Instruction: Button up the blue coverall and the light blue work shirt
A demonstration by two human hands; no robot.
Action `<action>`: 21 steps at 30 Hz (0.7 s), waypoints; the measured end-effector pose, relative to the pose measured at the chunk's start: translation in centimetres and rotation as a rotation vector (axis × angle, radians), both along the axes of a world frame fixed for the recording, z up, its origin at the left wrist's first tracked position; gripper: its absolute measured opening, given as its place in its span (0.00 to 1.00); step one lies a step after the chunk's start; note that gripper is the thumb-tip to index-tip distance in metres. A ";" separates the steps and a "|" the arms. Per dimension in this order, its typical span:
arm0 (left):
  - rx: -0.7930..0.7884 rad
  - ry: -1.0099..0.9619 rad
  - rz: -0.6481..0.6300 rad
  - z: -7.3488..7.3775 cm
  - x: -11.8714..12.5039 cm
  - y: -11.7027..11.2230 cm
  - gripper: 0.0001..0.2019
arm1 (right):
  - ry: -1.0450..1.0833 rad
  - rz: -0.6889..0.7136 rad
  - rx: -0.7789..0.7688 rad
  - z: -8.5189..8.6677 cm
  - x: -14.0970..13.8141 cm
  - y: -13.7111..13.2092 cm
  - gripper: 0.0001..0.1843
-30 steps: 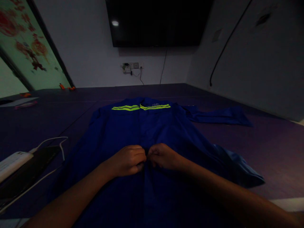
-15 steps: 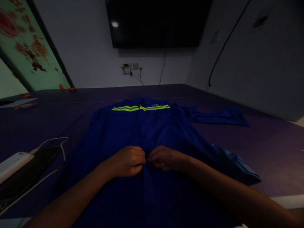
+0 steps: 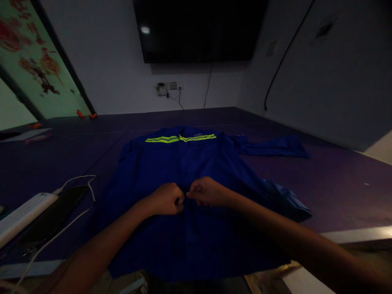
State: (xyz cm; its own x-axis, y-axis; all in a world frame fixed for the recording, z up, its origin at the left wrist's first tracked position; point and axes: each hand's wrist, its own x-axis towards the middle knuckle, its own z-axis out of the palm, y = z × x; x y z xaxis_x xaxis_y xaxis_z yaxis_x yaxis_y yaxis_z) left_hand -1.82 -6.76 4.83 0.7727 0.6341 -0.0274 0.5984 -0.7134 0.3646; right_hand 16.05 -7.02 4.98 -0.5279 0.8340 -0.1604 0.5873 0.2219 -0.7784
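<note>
Blue jacket (image 3: 165,163) is touched at the frame's lower centre by curled left hand (image 3: 168,199) and right hand (image 3: 208,192), fingertips pressed together, any pinched cloth indistinct.

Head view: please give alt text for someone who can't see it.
A person's left hand and right hand are close together at the front of a blue jacket with yellow stripes, spread on a purple surface. A large black screen hangs beyond.

Blk TV (image 3: 199,30) hangs on wall (image 3: 101,61), wht pwr strip (image 3: 27,212) lower L.
</note>
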 end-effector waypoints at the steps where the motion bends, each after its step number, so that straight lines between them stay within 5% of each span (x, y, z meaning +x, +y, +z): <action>1: -0.039 0.001 0.028 0.3 0.0 -0.3 0.07 | -0.007 0.039 0.051 0.3 0.2 -0.6 0.14; 6: -0.142 -0.008 0.191 1.4 -0.2 -2.7 0.07 | -0.062 0.032 0.253 0.3 1.3 -5.5 0.20; 10: -0.178 -0.045 0.330 0.8 -0.3 -5.4 0.10 | -0.097 -0.065 0.377 -1.5 1.2 -9.6 0.29; 14: -0.193 -0.252 0.446 -0.9 0.1 -8.3 0.09 | -0.077 -0.099 0.513 -3.8 0.5 -11.4 0.19; 18: -0.238 -0.406 0.494 -2.7 0.6 -10.3 0.05 | 0.004 -0.188 0.470 -5.1 0.0 -11.3 0.05; 21: -0.234 -0.471 0.576 -3.7 1.0 -11.1 0.06 | 0.069 -0.302 0.414 -5.1 0.0 -11.2 0.08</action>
State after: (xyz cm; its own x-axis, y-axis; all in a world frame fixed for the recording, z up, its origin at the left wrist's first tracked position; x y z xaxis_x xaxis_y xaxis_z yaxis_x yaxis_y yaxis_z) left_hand -0.85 -17.82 1.11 0.2865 0.9573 0.0388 0.5961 -0.2098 0.7750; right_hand 16.06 -18.19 -0.07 -0.2516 0.9371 0.2421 0.6234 0.3482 -0.7001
